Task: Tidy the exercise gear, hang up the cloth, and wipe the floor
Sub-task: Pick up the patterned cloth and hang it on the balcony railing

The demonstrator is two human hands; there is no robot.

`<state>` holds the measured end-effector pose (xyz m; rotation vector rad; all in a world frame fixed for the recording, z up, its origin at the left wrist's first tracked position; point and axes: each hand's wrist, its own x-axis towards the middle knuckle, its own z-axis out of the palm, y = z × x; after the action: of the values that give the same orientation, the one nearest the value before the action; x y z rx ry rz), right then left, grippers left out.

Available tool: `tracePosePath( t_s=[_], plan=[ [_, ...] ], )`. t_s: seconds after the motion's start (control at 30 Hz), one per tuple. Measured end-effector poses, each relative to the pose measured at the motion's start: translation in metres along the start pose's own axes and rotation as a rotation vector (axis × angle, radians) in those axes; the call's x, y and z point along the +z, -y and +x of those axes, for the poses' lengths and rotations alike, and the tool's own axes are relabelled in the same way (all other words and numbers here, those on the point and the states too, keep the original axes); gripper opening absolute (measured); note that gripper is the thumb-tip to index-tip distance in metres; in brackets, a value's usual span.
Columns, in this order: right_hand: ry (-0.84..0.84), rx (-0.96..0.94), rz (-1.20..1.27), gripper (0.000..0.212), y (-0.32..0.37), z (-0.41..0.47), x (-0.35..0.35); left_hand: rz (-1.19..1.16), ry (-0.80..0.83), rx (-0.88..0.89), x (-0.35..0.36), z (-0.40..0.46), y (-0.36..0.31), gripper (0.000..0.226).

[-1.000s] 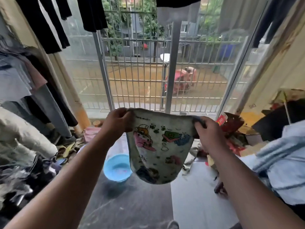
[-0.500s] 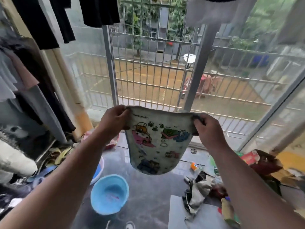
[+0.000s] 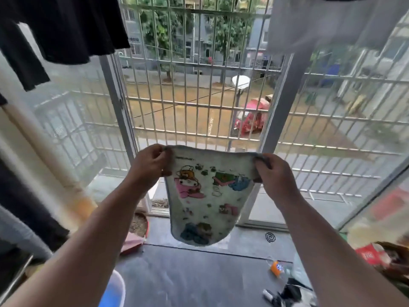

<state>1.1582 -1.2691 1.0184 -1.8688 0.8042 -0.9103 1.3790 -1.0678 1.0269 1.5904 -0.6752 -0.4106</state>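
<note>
A small white cloth (image 3: 208, 196) printed with cartoon figures hangs spread in front of me, held by its two top corners. My left hand (image 3: 150, 165) pinches the top left corner and my right hand (image 3: 274, 173) pinches the top right one. The cloth's lower edge dangles free above the grey floor (image 3: 199, 273), in front of the barred window (image 3: 199, 96). No exercise gear can be made out.
Dark garments (image 3: 62, 29) hang overhead at the left and a pale one (image 3: 321, 23) at the upper right. A blue basin (image 3: 112, 293) stands at the bottom edge. A pink dish (image 3: 137, 227), an orange bottle (image 3: 277, 268) and red packaging (image 3: 369, 254) lie on the floor.
The view has tilted upward and moved closer to the window. Both hands keep the cloth stretched and have lifted it a little toward the bars; the blue basin has slid to the bottom edge.
</note>
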Motion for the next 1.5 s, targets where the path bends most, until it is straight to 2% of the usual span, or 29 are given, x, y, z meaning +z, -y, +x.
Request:
tracePosePath(
  t_s=[0.2,0.33,0.47,0.6,0.97,1.23,1.33,1.37,1.43,1.5],
  plan=[
    [-0.002,-0.005,0.028,0.018,-0.015,0.118,0.038,0.010,0.016,0.009,0.003,0.123,0.012,0.023],
    [0.034,-0.057,0.016,0.021,-0.038,0.205,0.069,-0.016,-0.025,0.023,0.010,0.207,0.026,0.016],
    [0.047,-0.109,0.010,0.031,-0.062,0.303,0.097,0.024,-0.049,0.035,0.018,0.297,0.041,0.019],
    [0.085,-0.111,0.012,0.031,-0.077,0.404,0.127,0.056,-0.073,0.021,0.022,0.387,0.048,0.017],
    [0.108,-0.185,-0.056,0.027,-0.070,0.615,0.197,0.068,-0.106,0.016,0.021,0.604,0.054,0.017],
    [-0.073,-0.270,-0.217,0.023,-0.055,0.747,0.241,0.156,-0.027,0.130,0.016,0.788,0.045,0.015],
    [-0.179,-0.255,-0.303,0.027,-0.048,0.790,0.247,0.341,-0.081,0.236,0.016,0.856,0.035,0.017],
    [-0.219,-0.257,-0.330,0.030,-0.046,0.804,0.248,0.385,-0.108,0.259,0.018,0.877,0.029,0.025],
    [-0.295,-0.255,-0.399,0.034,-0.044,0.829,0.248,0.362,-0.106,0.230,0.026,0.913,0.018,0.033],
    [-0.324,-0.248,-0.427,0.034,-0.041,0.850,0.246,0.230,-0.068,0.168,0.042,0.941,0.008,0.026]
  ],
)
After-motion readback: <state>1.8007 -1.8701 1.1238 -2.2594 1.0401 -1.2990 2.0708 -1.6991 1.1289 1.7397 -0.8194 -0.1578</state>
